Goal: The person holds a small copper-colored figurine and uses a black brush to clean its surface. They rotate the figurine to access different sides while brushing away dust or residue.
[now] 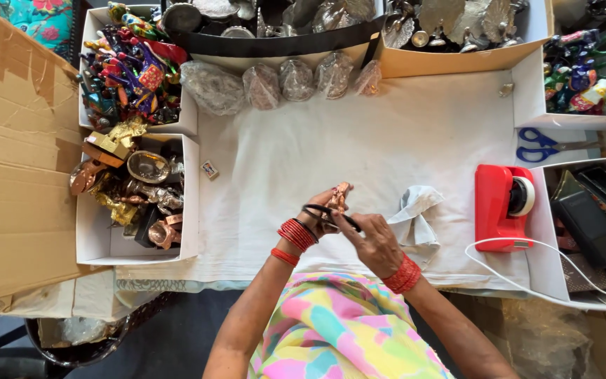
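Note:
My left hand [322,210] holds a small copper-coloured figurine [339,198] above the white cloth [359,133]. My right hand [373,242] grips black-handled scissors [327,213] whose loops lie against the figurine and my left hand. Both wrists carry stacks of red bangles. A crumpled grey-white cloth [415,210] lies just right of my hands.
A red tape dispenser [503,207] and a white cable [548,270] sit to the right, blue scissors [538,144] behind them. White boxes of metal trinkets [138,196] and colourful figures [131,67] stand left beside a cardboard flap [15,154]. Wrapped items [278,81] line the far edge.

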